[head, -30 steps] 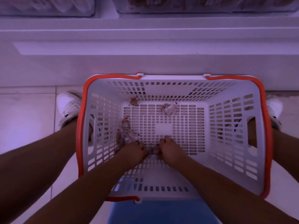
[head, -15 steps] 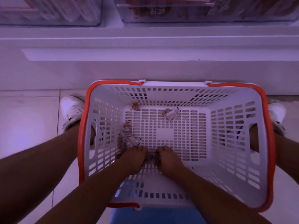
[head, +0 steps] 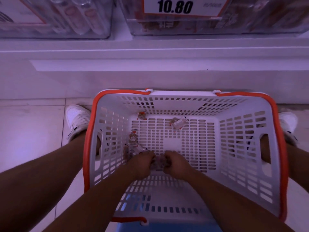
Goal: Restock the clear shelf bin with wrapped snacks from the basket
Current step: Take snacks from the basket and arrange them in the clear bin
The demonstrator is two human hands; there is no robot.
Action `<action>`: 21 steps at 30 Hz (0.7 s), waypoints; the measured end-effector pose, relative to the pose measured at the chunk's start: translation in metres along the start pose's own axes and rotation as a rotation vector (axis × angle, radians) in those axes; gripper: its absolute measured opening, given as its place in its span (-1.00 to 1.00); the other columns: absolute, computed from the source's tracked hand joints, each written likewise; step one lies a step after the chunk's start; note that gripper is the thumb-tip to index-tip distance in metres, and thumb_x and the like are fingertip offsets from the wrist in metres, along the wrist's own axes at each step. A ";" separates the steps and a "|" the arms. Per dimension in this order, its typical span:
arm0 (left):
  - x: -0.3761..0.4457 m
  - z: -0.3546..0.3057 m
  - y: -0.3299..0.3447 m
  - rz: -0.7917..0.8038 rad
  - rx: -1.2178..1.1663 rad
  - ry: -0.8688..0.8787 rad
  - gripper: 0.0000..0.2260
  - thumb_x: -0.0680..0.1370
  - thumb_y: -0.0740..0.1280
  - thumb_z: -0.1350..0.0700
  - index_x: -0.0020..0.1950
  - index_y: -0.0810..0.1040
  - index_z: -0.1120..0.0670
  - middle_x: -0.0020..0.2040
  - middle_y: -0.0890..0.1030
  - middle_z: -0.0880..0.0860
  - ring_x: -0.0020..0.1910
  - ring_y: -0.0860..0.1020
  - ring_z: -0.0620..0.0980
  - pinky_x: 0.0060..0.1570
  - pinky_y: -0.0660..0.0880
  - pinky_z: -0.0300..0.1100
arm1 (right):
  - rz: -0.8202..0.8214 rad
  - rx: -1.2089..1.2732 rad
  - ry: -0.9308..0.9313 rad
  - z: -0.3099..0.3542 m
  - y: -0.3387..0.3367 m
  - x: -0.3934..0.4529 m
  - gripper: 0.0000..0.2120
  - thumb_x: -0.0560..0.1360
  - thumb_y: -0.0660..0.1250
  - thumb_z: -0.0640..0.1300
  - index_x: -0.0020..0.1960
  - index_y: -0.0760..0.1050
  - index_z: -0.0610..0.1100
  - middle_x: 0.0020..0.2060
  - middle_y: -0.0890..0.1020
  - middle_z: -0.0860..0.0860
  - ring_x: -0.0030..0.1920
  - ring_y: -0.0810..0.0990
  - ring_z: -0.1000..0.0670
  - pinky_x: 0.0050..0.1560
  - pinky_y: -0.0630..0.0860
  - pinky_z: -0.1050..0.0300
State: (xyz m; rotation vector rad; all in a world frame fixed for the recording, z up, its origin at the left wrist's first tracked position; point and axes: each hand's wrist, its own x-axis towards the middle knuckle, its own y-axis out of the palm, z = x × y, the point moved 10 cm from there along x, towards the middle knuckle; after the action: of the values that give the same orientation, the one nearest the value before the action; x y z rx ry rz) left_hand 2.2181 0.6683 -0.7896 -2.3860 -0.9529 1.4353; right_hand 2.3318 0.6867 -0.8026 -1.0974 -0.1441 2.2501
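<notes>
A white slotted basket (head: 247,148) with an orange rim stands on the floor between my feet. Both hands are down on its bottom. My left hand (head: 142,162) and my right hand (head: 175,162) are curled around a bunch of wrapped snacks (head: 158,162) held between them. More wrapped snacks lie loose: one pile (head: 133,143) just left of my left hand, one snack (head: 141,116) at the far left corner, one snack (head: 177,123) near the far wall. The clear shelf bin (head: 217,29) with brown snacks and a "10.80" tag sits above on the shelf.
A second clear bin (head: 55,29) with clear tubes stands on the shelf to the left. The white shelf ledge (head: 150,64) juts out over the basket's far side. My white shoes (head: 76,119) flank the basket. A blue thing (head: 167,227) lies under its near edge.
The view has tilted up, showing more of the shelf bins. My hands have drawn together and gathered a bunch of snacks between them.
</notes>
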 end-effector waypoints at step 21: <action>-0.157 -0.238 -0.239 -0.657 -1.107 0.265 -0.90 0.57 0.34 0.25 0.06 0.50 0.13 -0.10 0.65 0.10 -0.30 0.61 -0.22 -0.37 0.48 -0.42 | -0.321 0.536 -0.437 0.244 -0.247 -0.218 -0.73 0.53 0.38 -0.32 0.22 0.55 -0.19 0.08 0.69 -0.16 0.09 0.67 -0.12 0.11 0.59 -0.10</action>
State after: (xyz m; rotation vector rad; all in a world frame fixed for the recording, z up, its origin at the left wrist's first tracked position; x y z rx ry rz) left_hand 2.2680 0.7924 -0.4424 -2.2651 -2.5706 0.3096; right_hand 2.3711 0.7987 -0.4102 -0.2737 0.0971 2.0272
